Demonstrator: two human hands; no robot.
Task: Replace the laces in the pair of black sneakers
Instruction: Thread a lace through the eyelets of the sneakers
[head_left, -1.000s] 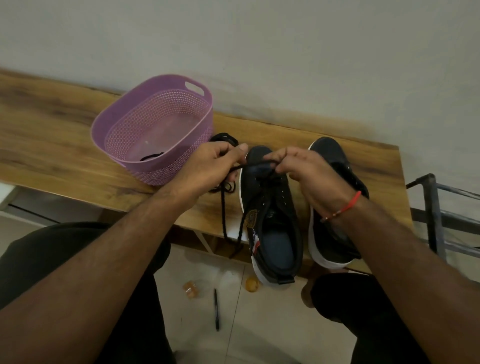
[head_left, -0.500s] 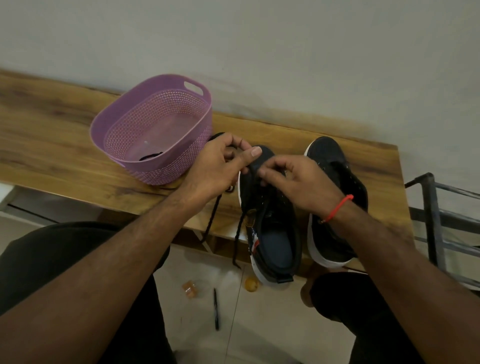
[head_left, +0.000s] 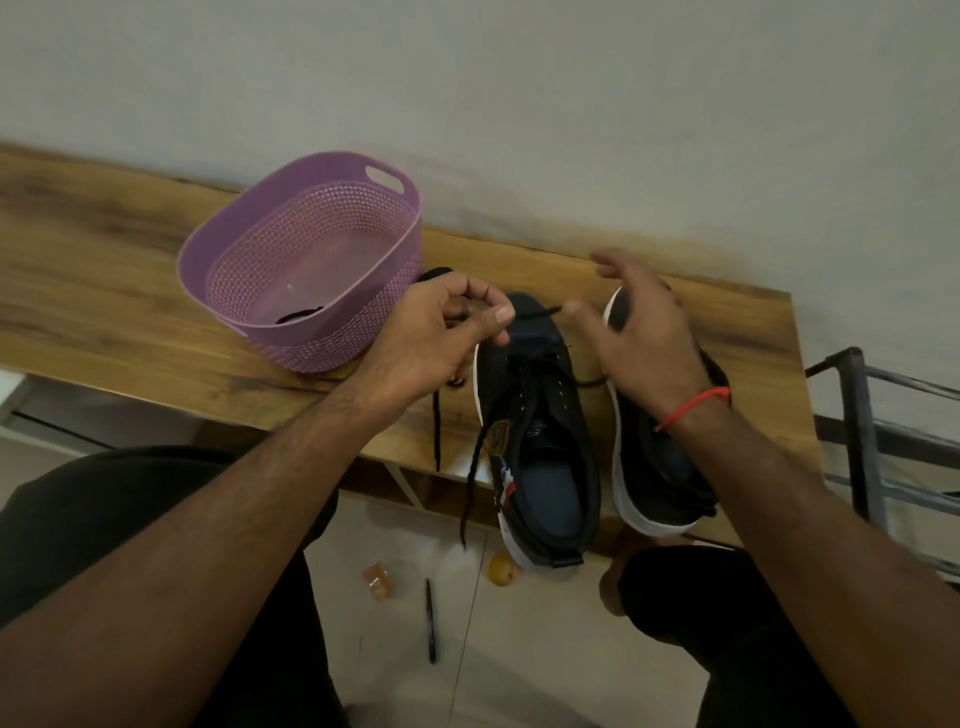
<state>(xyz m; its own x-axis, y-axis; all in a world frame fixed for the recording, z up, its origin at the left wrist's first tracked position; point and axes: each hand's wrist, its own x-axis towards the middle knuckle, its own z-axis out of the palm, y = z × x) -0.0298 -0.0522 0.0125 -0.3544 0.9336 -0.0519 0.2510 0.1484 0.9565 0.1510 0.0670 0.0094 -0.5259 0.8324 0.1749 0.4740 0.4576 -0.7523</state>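
I've got the left hand (head_left: 434, 332) w/ its grip clamped on the black lace (head_left: 535, 315), thumb and finger pinching it just above the toe of the left sneaker (head_left: 537, 415); the tip pokes out toward the right hand (head_left: 641, 332), whose grip is apart, fingers spread, holding nothing, hovering over the toe of the right sneaker (head_left: 660, 467). Both shoes sit near the counter's (head_left: 130, 291) front edge, toward its right end, heels overhanging. Two lace tails dangle off that front edge. The purple basket (head_left: 306, 270) sits just left of the shoes w/ a dark lace bit inside. I judge the step is threading the lowest eyelets. To do it well: keep the pinch close to the tip, steady the shoe w/ the free hand, pull both sides even, don't twist.
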